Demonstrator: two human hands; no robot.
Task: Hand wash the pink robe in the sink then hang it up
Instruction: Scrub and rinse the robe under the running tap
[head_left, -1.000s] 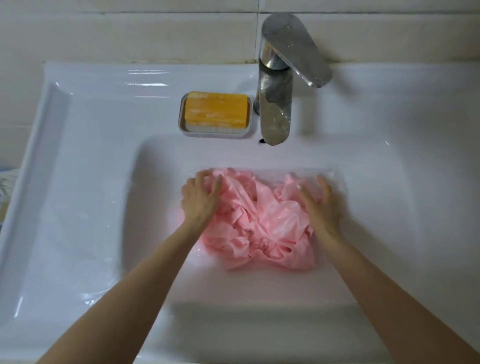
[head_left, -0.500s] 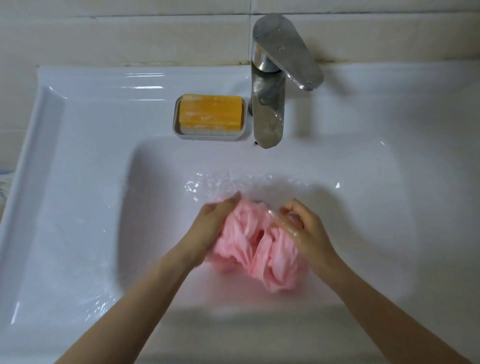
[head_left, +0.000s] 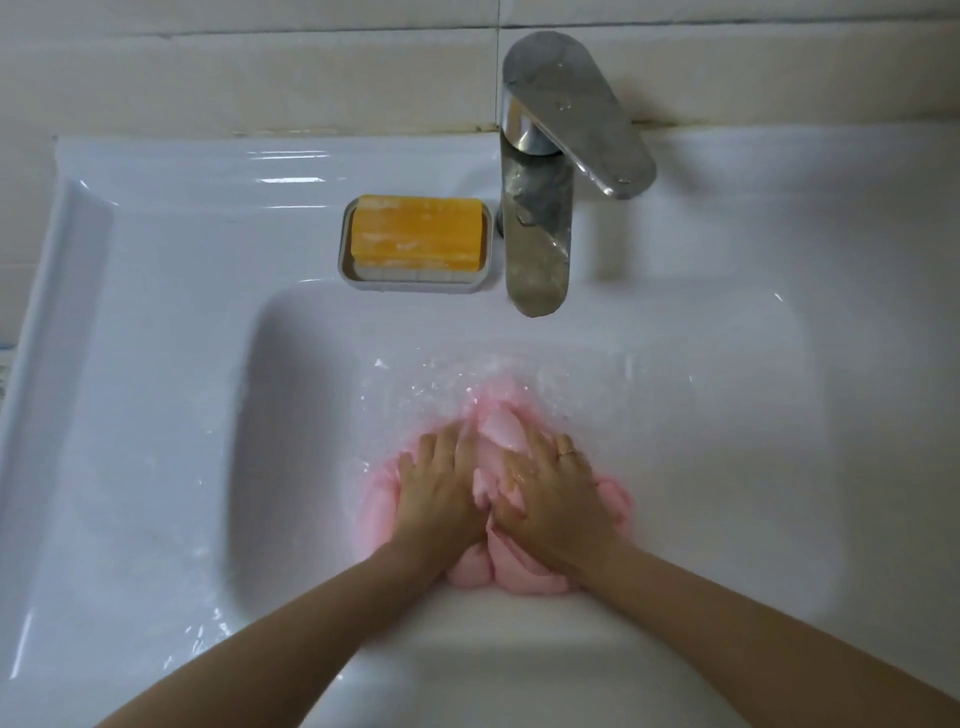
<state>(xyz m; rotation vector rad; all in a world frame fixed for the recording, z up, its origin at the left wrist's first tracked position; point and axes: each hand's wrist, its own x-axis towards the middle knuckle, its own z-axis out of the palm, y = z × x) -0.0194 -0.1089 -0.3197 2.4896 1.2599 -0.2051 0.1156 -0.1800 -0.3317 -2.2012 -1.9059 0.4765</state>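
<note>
Two bare hands press a bunched pink robe (head_left: 500, 430) into the basin of a glossy white sink (head_left: 156, 364). The left hand (head_left: 441, 486) and right hand (head_left: 553, 501) lie side by side on top of the cloth, palms down, fingers stretched flat and forward, pinching nothing. The thumbs nearly meet over a fold. A thin ring (head_left: 566, 453) shows on one finger of the right hand.

The robe, wet and crumpled into soft, rounded folds, sits in the basin's near half, bulging out past both wrists and ahead of the fingertips. Water (head_left: 415, 387) ripples and sparkles around its far edge, blurring the fabric there.

Behind the basin, on the sink's flat ledge, a rectangular orange bar of soap (head_left: 415, 234), streaked white, rests in a pale, round-cornered dish (head_left: 410, 285). Just to its right stands a chrome faucet (head_left: 537, 239). Its flat lever is spotted with droplets and angled to the right, and its spout reaches over the basin's far edge; whether it is running cannot be told. Beige wall tiles (head_left: 260, 67), with dark grout along the seam, back the sink. Both forearms cross the near rim, hiding part of it.
</note>
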